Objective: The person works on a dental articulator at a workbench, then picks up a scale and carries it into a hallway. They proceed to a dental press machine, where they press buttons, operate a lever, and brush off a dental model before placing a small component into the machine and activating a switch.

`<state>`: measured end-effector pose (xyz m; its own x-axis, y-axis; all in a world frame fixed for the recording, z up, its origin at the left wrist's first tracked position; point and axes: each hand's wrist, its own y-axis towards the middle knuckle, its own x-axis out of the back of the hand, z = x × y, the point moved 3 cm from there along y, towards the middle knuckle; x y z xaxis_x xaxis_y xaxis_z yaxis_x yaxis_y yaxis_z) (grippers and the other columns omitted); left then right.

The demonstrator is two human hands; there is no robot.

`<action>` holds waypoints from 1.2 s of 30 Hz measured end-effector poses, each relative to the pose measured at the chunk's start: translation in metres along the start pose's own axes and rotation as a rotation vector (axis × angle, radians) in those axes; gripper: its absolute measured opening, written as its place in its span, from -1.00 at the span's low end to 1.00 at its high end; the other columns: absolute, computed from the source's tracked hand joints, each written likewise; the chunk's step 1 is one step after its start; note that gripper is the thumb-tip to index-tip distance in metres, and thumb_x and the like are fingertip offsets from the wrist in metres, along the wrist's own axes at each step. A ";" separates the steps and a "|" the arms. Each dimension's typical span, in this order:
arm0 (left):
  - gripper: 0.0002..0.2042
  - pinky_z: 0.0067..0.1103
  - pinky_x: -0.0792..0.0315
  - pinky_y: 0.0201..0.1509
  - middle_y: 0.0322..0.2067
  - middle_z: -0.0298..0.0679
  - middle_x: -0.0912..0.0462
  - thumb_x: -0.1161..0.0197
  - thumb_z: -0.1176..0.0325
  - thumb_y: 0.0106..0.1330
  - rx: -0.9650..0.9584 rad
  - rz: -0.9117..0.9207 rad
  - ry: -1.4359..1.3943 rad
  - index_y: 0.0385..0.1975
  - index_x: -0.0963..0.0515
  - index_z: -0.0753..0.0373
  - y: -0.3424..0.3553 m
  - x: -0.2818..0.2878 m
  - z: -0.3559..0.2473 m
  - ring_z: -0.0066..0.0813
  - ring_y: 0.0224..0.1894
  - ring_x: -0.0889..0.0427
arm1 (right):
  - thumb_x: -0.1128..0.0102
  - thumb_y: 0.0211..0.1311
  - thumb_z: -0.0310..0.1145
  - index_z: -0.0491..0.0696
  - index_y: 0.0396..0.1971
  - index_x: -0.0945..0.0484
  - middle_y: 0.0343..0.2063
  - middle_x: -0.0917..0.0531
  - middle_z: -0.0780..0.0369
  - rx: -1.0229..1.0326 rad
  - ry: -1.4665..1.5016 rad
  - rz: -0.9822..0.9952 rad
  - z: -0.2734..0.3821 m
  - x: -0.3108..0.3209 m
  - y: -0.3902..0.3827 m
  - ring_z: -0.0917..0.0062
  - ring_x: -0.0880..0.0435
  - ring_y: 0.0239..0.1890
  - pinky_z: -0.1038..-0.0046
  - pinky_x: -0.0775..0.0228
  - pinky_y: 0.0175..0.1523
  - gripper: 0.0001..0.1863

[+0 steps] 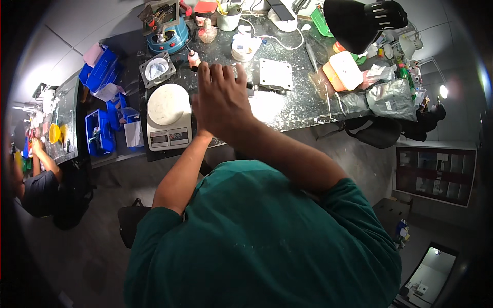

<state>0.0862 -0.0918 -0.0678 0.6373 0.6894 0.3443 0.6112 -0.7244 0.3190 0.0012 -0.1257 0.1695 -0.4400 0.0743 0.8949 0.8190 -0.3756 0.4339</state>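
My right hand is in front of me over the bench edge, its fingers bent over and closed round something. Dark ends of a bar-like thing stick out beside it, but its kind is hidden. Beneath it lies my left hand, almost wholly covered; only its edge and wrist show, not its fingers. Just left of both hands is a white digital scale with a round pan. Beyond them stand a small pink bottle and a pale square metal plate on the right.
The dark speckled bench carries a metal block with a white dish, a blue round machine, and a roll-like white stack. A black lamp overhangs the right, above orange-white containers and plastic bags. Blue bins stand left, near another person.
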 end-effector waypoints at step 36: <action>-0.39 -0.29 -0.39 0.26 0.07 -0.05 -0.57 -0.46 0.24 0.21 0.134 -0.045 0.183 0.25 -0.42 0.28 -0.031 -0.005 -0.024 -0.04 0.19 -0.52 | -0.38 0.19 -0.04 0.15 -0.76 -0.58 -0.76 -0.51 0.48 0.522 0.831 0.131 -0.061 -0.003 0.039 0.58 -0.53 -0.53 0.39 -0.15 0.08 -0.62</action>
<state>0.0526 -0.0729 -0.0583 0.5193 0.6995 0.4909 0.7020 -0.6768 0.2218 0.0119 -0.1964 0.1773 -0.2897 -0.6860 0.6675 0.8512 0.1342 0.5073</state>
